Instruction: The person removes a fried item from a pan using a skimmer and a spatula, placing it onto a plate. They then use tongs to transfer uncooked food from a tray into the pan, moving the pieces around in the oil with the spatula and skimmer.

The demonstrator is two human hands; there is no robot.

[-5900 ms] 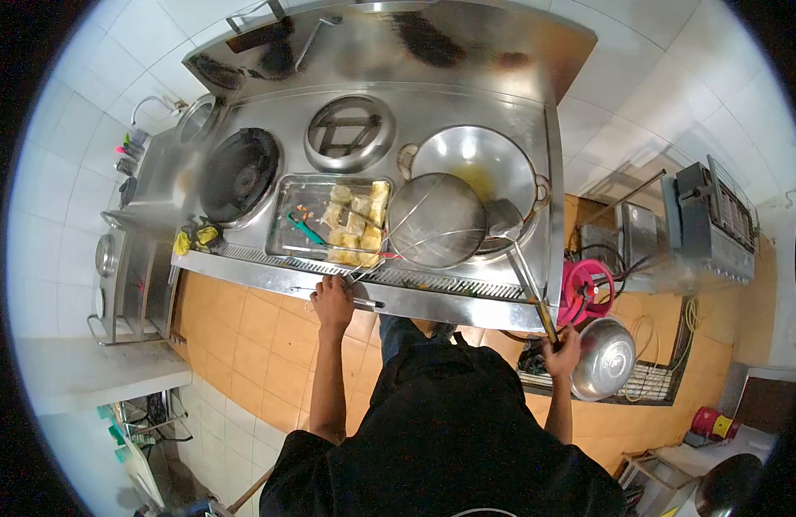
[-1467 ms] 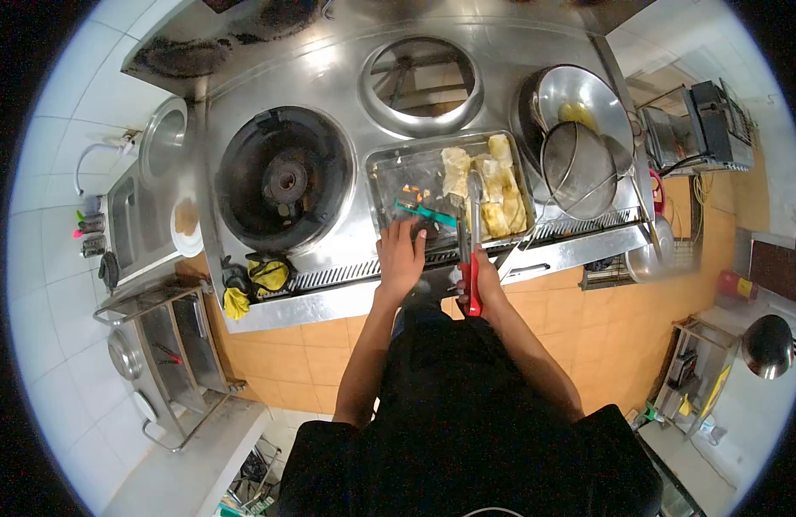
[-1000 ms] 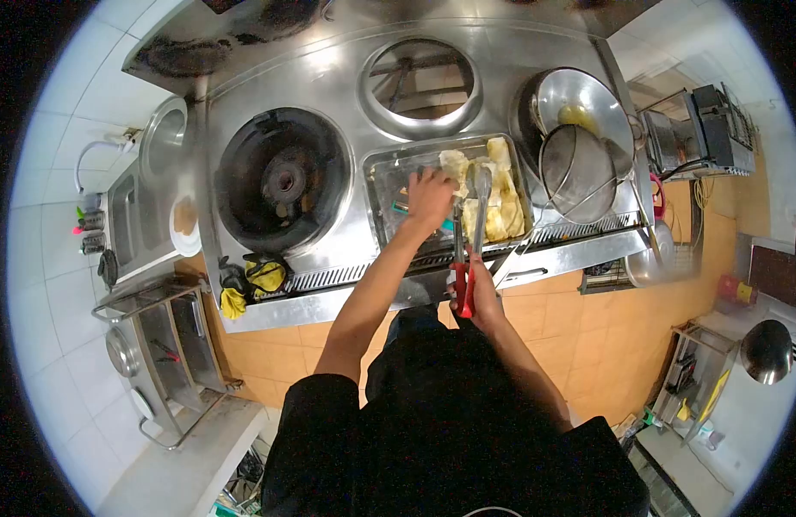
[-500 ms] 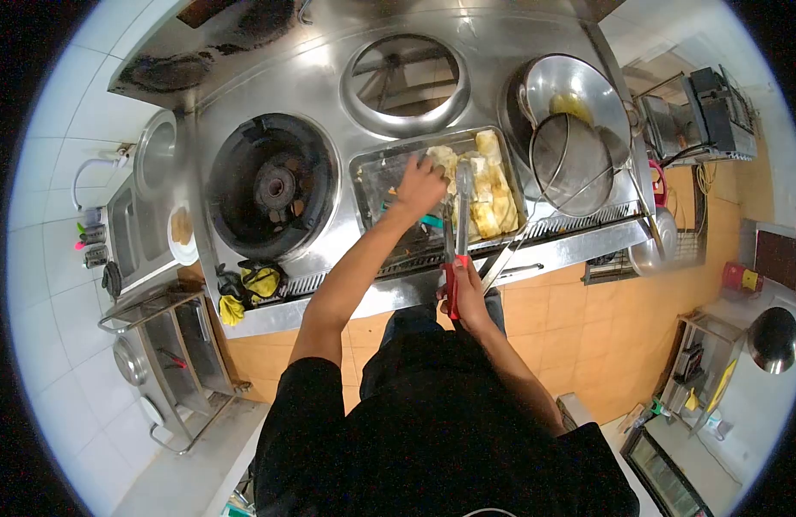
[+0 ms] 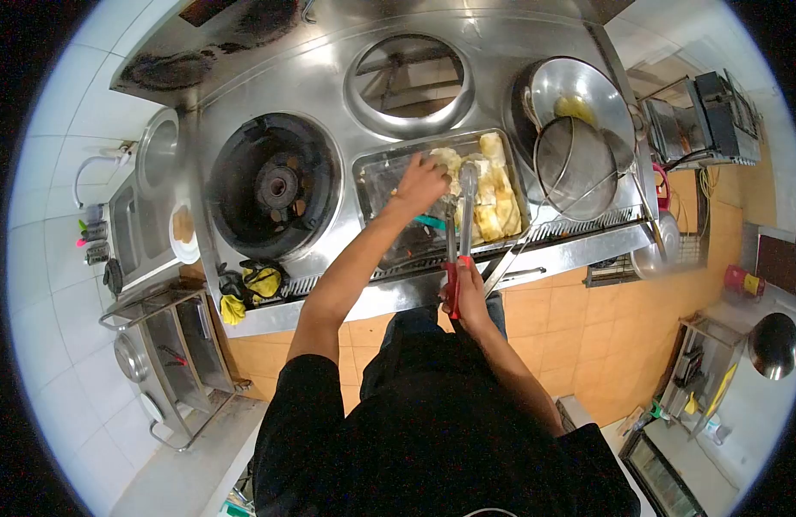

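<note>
Holding tongs, food in tray, yellow liquid in wok

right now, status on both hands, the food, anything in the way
Right hand gripping red-handled tongs. Left hand at the pale food pieces, grip unclear. Pieces in tray; teal handle near tongs, possible snag.

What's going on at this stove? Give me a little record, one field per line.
Left grip: at the left edge of the pale food, touch unclear
Right grip: holding red-handled tongs, tips at the food
Tray: food mostly toward its right side
Wok: at right, yellow patch inside
Strainer: overlaps the wok in view
Left burner: round, black
</note>
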